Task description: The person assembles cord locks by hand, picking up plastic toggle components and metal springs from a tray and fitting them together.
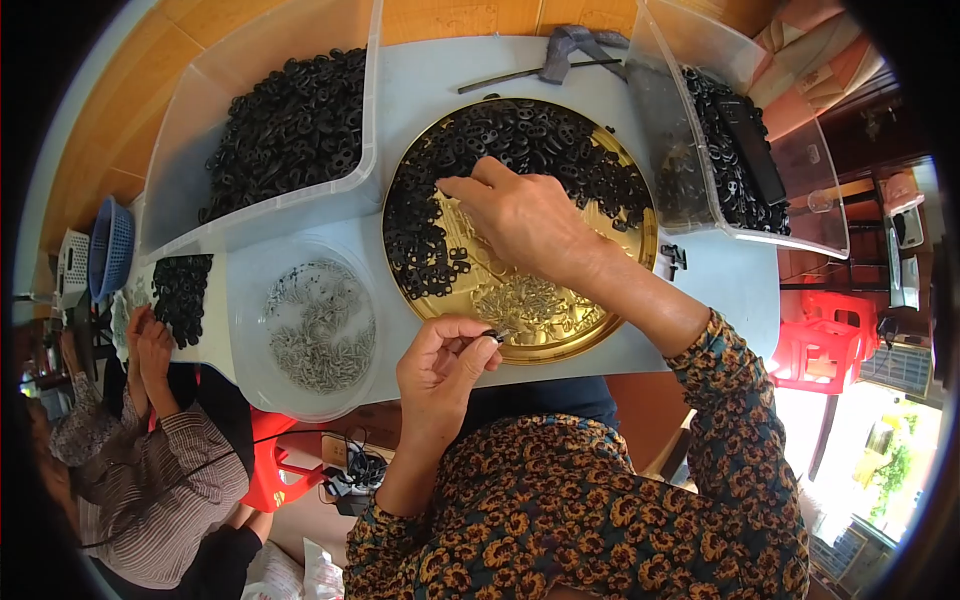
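My left hand (pixel 440 372) is by the near rim of a round gold tray (pixel 548 352), thumb and forefinger pinched on a small black plastic piece (pixel 491 336). Over the tray, my right hand (pixel 525 215) has its fingertips down among small black pieces (pixel 420 240) at the left side. Its forefinger points left and the other fingers are curled; what is between the tips is hidden. Black pieces with holes also cover the tray's far part. A heap of small shiny metal parts (pixel 520 300) lies on the near part, below my right wrist.
Clear bins of black pieces stand at far left (pixel 285 130) and far right (pixel 735 150). A round clear tub (pixel 320 335) holds small metal parts. A hammer-like tool (pixel 570 55) lies behind the tray. Another person's hands (pixel 150 345) work at the left beside a pile of black pieces (pixel 183 295).
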`<move>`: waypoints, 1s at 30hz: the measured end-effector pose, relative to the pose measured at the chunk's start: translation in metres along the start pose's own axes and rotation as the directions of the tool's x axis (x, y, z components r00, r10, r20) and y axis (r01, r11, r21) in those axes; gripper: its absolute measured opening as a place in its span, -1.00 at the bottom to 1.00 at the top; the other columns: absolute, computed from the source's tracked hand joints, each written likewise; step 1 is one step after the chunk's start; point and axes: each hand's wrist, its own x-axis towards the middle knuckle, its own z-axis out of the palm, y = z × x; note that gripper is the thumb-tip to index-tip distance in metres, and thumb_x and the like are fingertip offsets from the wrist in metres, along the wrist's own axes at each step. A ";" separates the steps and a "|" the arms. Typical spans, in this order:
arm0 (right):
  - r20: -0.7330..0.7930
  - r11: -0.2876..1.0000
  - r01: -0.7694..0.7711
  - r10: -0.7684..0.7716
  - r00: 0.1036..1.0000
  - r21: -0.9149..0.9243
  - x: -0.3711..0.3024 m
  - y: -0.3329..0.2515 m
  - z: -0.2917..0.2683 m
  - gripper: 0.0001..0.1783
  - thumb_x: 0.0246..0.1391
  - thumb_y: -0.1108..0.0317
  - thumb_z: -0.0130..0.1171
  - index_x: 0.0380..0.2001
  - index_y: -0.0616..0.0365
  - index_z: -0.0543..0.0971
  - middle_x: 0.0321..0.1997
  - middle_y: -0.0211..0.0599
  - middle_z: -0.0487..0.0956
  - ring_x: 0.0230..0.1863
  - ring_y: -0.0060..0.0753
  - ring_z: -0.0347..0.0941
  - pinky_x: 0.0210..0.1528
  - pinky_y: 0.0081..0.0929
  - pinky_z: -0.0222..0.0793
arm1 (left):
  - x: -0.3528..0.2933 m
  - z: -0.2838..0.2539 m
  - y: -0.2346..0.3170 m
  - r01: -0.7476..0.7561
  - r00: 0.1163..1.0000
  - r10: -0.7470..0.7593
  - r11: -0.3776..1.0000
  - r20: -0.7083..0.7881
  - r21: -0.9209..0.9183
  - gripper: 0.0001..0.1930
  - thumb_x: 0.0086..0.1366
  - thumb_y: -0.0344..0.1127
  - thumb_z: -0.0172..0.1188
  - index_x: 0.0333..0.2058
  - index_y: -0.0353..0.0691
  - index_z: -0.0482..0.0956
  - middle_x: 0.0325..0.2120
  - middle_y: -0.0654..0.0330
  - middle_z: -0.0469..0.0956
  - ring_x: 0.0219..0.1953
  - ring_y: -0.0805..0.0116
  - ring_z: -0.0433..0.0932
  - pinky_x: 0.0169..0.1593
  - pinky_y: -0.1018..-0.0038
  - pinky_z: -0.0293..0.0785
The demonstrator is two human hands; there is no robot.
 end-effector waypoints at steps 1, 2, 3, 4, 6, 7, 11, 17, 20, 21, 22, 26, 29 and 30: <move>0.000 1.000 0.004 -0.004 1.000 0.002 0.005 -0.002 0.002 -0.57 -0.11 0.48 0.23 -0.07 0.07 0.54 -0.28 -0.20 0.48 -0.42 -0.09 0.55 -0.40 -0.29 0.50 | 0.000 0.000 0.001 -0.002 1.000 0.002 1.000 -0.004 0.001 -0.86 0.28 -0.54 0.15 -0.19 -0.37 0.46 -0.34 0.17 0.53 -0.36 0.49 0.52 -0.24 0.59 0.49; 0.010 0.999 0.005 -0.005 1.000 -0.042 0.009 -0.002 0.004 -0.60 -0.12 0.49 0.20 -0.11 0.09 0.54 -0.31 -0.16 0.48 -0.44 -0.07 0.55 -0.42 -0.29 0.49 | 0.000 0.000 0.001 -0.003 1.000 0.003 1.000 -0.004 -0.004 -0.86 0.27 -0.54 0.15 -0.19 -0.37 0.46 -0.34 0.18 0.53 -0.35 0.49 0.52 -0.24 0.59 0.49; 0.021 0.996 0.005 -0.003 1.000 -0.087 0.012 -0.002 0.006 -0.64 -0.13 0.50 0.16 -0.15 0.10 0.55 -0.34 -0.11 0.47 -0.46 -0.06 0.56 -0.44 -0.29 0.49 | 0.000 0.000 0.001 -0.003 1.000 0.002 1.000 -0.003 -0.009 -0.86 0.27 -0.53 0.16 -0.19 -0.36 0.46 -0.34 0.18 0.53 -0.35 0.50 0.52 -0.24 0.59 0.49; 0.023 0.996 0.006 -0.004 1.000 -0.086 0.014 0.000 0.008 -0.64 -0.13 0.50 0.16 -0.15 0.10 0.55 -0.34 -0.11 0.47 -0.46 -0.06 0.56 -0.44 -0.29 0.49 | 0.000 0.000 0.001 -0.002 1.000 0.002 1.000 -0.005 -0.010 -0.86 0.27 -0.53 0.16 -0.19 -0.36 0.46 -0.34 0.18 0.53 -0.35 0.50 0.52 -0.24 0.59 0.49; 0.047 0.990 0.024 -0.017 0.999 -0.138 0.016 0.002 0.010 -0.69 -0.12 0.48 0.16 -0.21 0.12 0.54 -0.36 -0.11 0.46 -0.48 -0.06 0.55 -0.48 -0.30 0.48 | 0.000 -0.001 0.000 -0.006 1.000 0.006 1.000 -0.001 -0.028 -0.86 0.27 -0.53 0.16 -0.19 -0.35 0.46 -0.34 0.19 0.53 -0.35 0.51 0.51 -0.24 0.59 0.49; 0.049 0.990 0.025 -0.019 0.999 -0.137 0.015 0.003 0.010 -0.69 -0.12 0.48 0.16 -0.21 0.12 0.54 -0.36 -0.11 0.46 -0.48 -0.06 0.55 -0.48 -0.30 0.48 | -0.001 -0.002 0.000 -0.006 1.000 0.006 1.000 -0.003 -0.029 -0.86 0.27 -0.53 0.16 -0.19 -0.35 0.46 -0.34 0.19 0.53 -0.35 0.51 0.51 -0.24 0.59 0.49; 0.047 0.988 0.035 -0.028 0.999 -0.152 0.002 0.014 0.005 -0.74 -0.06 0.41 0.18 -0.22 0.06 0.55 -0.37 -0.20 0.46 -0.50 -0.14 0.55 -0.49 -0.32 0.48 | 0.000 -0.006 0.000 0.011 1.000 -0.011 0.999 -0.006 -0.033 -0.86 0.27 -0.52 0.16 -0.20 -0.35 0.46 -0.34 0.20 0.53 -0.35 0.51 0.51 -0.23 0.60 0.49; 0.012 0.999 0.017 -0.017 1.000 -0.034 -0.012 0.022 -0.013 -0.80 -0.01 0.36 0.23 -0.25 0.06 0.59 -0.35 -0.29 0.49 -0.45 -0.17 0.54 -0.43 -0.31 0.49 | 0.000 -0.008 0.002 0.024 1.000 -0.023 0.999 0.006 -0.046 -0.86 0.27 -0.52 0.17 -0.20 -0.33 0.46 -0.33 0.21 0.52 -0.34 0.52 0.51 -0.23 0.60 0.49; -0.024 1.000 -0.012 0.012 1.000 -0.006 -0.009 0.022 -0.022 -0.81 -0.01 0.35 0.24 -0.27 0.08 0.60 -0.35 -0.30 0.50 -0.42 -0.16 0.53 -0.39 -0.29 0.49 | 0.000 -0.009 0.001 0.025 1.000 -0.025 0.998 0.006 -0.051 -0.86 0.27 -0.52 0.17 -0.20 -0.33 0.46 -0.33 0.21 0.52 -0.34 0.51 0.51 -0.23 0.60 0.49; -0.038 1.000 -0.029 0.029 0.999 -0.011 -0.009 0.023 -0.023 -0.81 0.00 0.34 0.24 -0.26 0.08 0.60 -0.36 -0.30 0.50 -0.40 -0.16 0.53 -0.38 -0.28 0.49 | 0.000 -0.009 0.001 0.030 1.000 -0.030 0.998 0.004 -0.059 -0.86 0.27 -0.52 0.17 -0.21 -0.33 0.46 -0.33 0.21 0.52 -0.34 0.51 0.51 -0.24 0.60 0.49; -0.038 0.999 -0.031 0.030 0.999 -0.013 -0.009 0.022 -0.023 -0.81 0.00 0.34 0.24 -0.26 0.08 0.60 -0.36 -0.30 0.50 -0.40 -0.16 0.53 -0.38 -0.28 0.49 | 0.001 -0.009 0.001 0.030 1.000 -0.030 0.998 0.006 -0.060 -0.86 0.27 -0.52 0.17 -0.21 -0.33 0.46 -0.33 0.21 0.52 -0.34 0.51 0.51 -0.24 0.60 0.49; 0.062 0.998 -0.004 0.008 0.998 -0.064 -0.007 0.015 -0.009 -0.81 0.02 0.32 0.22 -0.25 0.06 0.60 -0.37 -0.31 0.50 -0.42 -0.18 0.54 -0.40 -0.29 0.49 | 0.001 -0.007 0.002 0.018 1.000 -0.018 0.999 0.005 -0.050 -0.86 0.27 -0.52 0.17 -0.21 -0.34 0.46 -0.33 0.20 0.52 -0.34 0.51 0.51 -0.24 0.60 0.48; 0.103 0.989 -0.001 0.016 0.995 -0.145 -0.007 0.014 -0.001 -0.80 0.02 0.30 0.22 -0.25 0.03 0.60 -0.36 -0.31 0.50 -0.44 -0.18 0.54 -0.42 -0.30 0.49 | 0.002 -0.005 0.003 0.018 1.000 -0.018 0.999 0.009 -0.046 -0.86 0.27 -0.52 0.17 -0.21 -0.34 0.46 -0.33 0.20 0.52 -0.34 0.51 0.50 -0.24 0.60 0.48; 0.096 0.993 0.009 0.003 0.995 -0.120 -0.008 0.014 0.001 -0.80 0.01 0.32 0.22 -0.25 0.04 0.59 -0.36 -0.31 0.49 -0.44 -0.18 0.53 -0.43 -0.30 0.48 | 0.002 -0.004 0.004 0.017 1.000 -0.016 0.999 0.011 -0.046 -0.86 0.27 -0.52 0.17 -0.21 -0.34 0.46 -0.32 0.20 0.52 -0.34 0.51 0.50 -0.24 0.60 0.48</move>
